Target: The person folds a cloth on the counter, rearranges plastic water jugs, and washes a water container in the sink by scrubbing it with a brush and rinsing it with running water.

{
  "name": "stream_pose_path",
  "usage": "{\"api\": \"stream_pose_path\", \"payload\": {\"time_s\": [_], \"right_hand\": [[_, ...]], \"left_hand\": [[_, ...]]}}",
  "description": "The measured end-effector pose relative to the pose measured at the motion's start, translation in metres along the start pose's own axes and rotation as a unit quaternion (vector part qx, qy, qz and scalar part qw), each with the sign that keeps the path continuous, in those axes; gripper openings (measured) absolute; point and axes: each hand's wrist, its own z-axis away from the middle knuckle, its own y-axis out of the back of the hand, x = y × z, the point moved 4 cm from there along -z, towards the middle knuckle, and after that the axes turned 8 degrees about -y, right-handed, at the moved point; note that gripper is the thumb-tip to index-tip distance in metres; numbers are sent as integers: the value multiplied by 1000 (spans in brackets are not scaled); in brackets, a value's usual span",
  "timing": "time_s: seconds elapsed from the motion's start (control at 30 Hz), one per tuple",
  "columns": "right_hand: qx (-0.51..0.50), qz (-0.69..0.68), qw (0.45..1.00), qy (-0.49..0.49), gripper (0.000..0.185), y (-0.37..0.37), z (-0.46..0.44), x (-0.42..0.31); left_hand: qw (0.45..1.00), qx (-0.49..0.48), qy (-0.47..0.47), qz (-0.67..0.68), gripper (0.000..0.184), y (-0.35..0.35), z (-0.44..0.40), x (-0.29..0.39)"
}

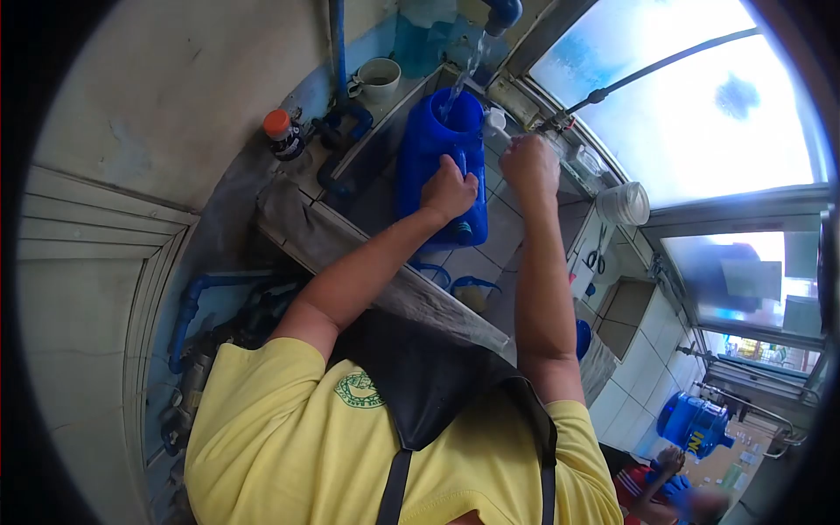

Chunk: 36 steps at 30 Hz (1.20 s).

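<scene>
Steadying the blue jug [424, 150] in the sink [497, 234] with left fingers [471, 185] round its handle [460, 158], likely to catch the water [474, 66], and clenching right fingers [518, 156], apparently on the white object [495, 122].

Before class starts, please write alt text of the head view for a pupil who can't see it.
Water pours from a blue pipe into an open blue jug in a tiled basin. A person in a yellow shirt holds the jug with the left hand; the right hand is beside a small white object, its grip unclear.
</scene>
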Motion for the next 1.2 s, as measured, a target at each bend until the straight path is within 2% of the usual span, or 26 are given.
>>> {"api": "stream_pose_path", "payload": {"time_s": [0.07, 0.13, 0.17, 0.23, 0.37, 0.43, 0.6, 0.73, 0.77, 0.83, 0.9, 1.07, 1.13, 1.2], "right_hand": [[-6, 96, 993, 67, 21, 12, -15, -21], [64, 100, 984, 134, 21, 19, -20, -52], [65, 101, 983, 137, 21, 17, -27, -62], [70, 157, 949, 264, 19, 9, -32, -90], [10, 259, 927, 271, 17, 42, -20, -110], [-8, 297, 915, 274, 16, 35, -21, -115], [91, 343, 877, 325, 16, -18, -42, -89], [203, 315, 735, 564, 16, -26, -21, -91], [203, 316, 738, 561, 16, -23, -20, -91], [146, 343, 824, 426, 15, -12, -33, -92], [88, 358, 884, 287, 15, -5, -43, -97], [85, 354, 866, 343, 16, -15, -35, -115], [29, 377, 885, 270, 18, 2, -44, -116], [32, 370, 885, 282, 19, 22, -41, -125]], "left_hand": [[1000, 7, 0, -8, 34, 0, 1, -1], [1000, 7, -1, -11, 35, -4, 2, -1], [1000, 8, -3, -14, 35, -6, 1, 0], [1000, 12, -4, -20, 35, -6, -2, -1], [1000, 10, 4, 11, 32, 1, 3, -3], [1000, 11, 7, 25, 30, 3, 2, -6], [1000, 7, -10, 16, 30, -3, 1, -4], [1000, -2, -3, 14, 29, 3, 5, 2], [1000, -6, -4, 13, 29, 0, 5, 1], [1000, -2, -11, 10, 30, -5, 5, -2], [1000, 10, -16, 9, 31, -4, 1, -6], [1000, 2, -9, 14, 30, 1, 3, -1], [1000, 0, 0, 13, 30, 1, 4, -1], [1000, -7, 8, 11, 30, -1, 3, 2]]}}
